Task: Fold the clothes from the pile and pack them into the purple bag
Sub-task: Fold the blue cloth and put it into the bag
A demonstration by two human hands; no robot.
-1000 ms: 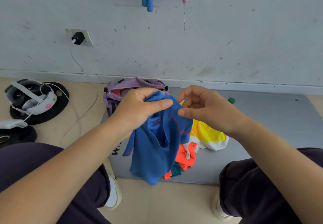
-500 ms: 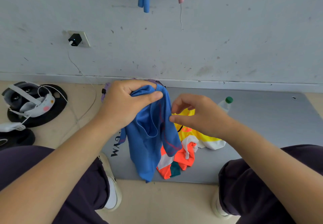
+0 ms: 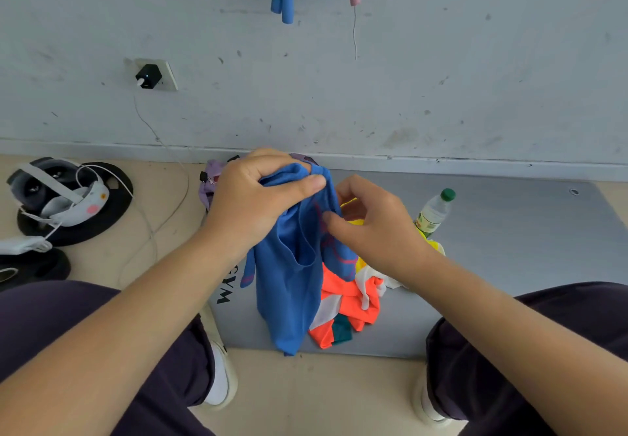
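Left hand (image 3: 253,199) grips a bunched top edge of the blue shirt (image 3: 292,282), fingers curled over the cloth and thumb laid across it, so the garment hangs free below and its shape can be read before any fold. Right hand (image 3: 372,228), at about three o'clock of the left, has its fingers half curled and its thumb and forefinger tips against the shirt's red-stitched seam; whether they have truly pinched the cloth or only touch it I cannot tell, but the reach looks meant to find a second corner and spread the shirt flat. At five o'clock of the hanging shirt lies the pile (image 3: 353,306), orange, white, teal and yellow pieces heaped on the grey mat (image 3: 509,241), close under the hands for easy picking. Only a sliver of the purple bag (image 3: 212,184) shows at nine o'clock of the left hand, mostly hidden behind it, against the wall. A plastic bottle (image 3: 435,211) lies at two o'clock of the pile. By this showing the folding is early, and several pieces are not yet folded.
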